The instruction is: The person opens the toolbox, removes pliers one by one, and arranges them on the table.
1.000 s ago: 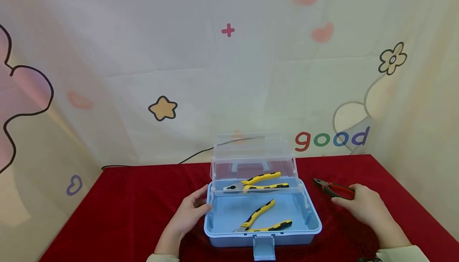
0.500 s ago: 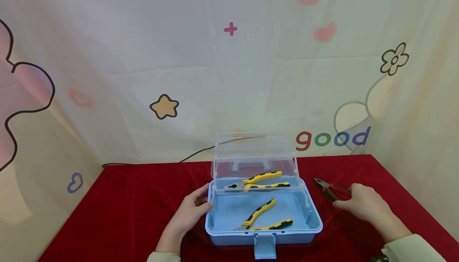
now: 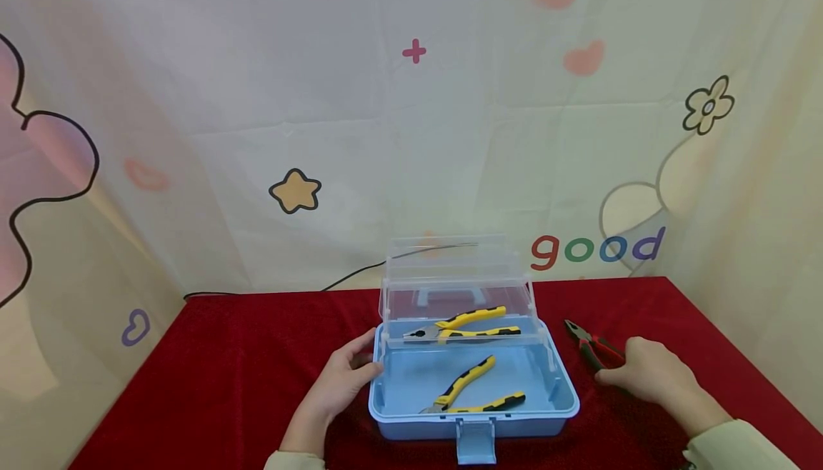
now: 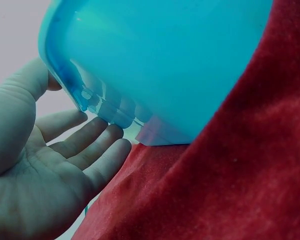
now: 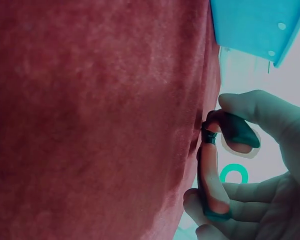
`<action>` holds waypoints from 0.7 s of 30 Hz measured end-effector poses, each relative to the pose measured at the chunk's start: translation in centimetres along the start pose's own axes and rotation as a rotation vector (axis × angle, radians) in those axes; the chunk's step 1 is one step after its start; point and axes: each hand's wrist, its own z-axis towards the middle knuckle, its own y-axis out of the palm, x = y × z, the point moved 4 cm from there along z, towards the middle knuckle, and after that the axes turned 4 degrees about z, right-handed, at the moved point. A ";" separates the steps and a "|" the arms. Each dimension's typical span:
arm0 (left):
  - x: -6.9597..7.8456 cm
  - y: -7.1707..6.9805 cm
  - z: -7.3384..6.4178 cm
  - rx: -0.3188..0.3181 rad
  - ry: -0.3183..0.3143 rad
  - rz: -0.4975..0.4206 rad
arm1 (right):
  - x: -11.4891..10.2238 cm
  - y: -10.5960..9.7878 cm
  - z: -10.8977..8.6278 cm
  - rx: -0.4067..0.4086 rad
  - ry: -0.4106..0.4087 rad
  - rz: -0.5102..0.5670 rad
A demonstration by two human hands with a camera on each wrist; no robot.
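A light-blue toolbox point(image 3: 411, 429) with a raised clear lid point(image 3: 450, 263) sits in front of me. My left hand point(image 3: 343, 381) grips its left side, thumb at the rim and fingers along the outer wall point(image 4: 165, 60). Beyond its right side, my right hand point(image 3: 656, 370) holds red-and-black pliers point(image 3: 590, 357) by the handles, noses pointing away. In the right wrist view, thumb and fingers stand on opposite handles point(image 5: 212, 180). Yellow-and-black combination pliers point(image 3: 474, 316) lie at the back of the box, behind a clear strip. Other yellow-and-black pliers point(image 3: 466, 381) lie spread on the box floor.
A red cloth point(image 3: 270, 356) covers the table. The box's latch point(image 3: 476, 441) hangs down at the front. Behind the table hangs a printed white curtain point(image 3: 347, 127), with a thin black cable point(image 3: 353, 275) along its foot.
My right hand has shifted slightly toward me. The red-and-black pliers have turned a little, and their noses point more directly away from me. My left hand stays at the toolbox.
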 end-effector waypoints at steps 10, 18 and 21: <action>0.0 0.0 0.0 -0.005 -0.006 -0.005 | 0.2 0.9 0.5 -0.038 0.009 -0.006; -0.1 -0.1 0.0 0.000 -0.011 0.007 | 0.0 1.2 0.4 -0.054 0.003 -0.020; -0.1 -0.1 0.0 0.002 -0.006 0.009 | 0.0 1.3 0.4 -0.054 -0.001 -0.027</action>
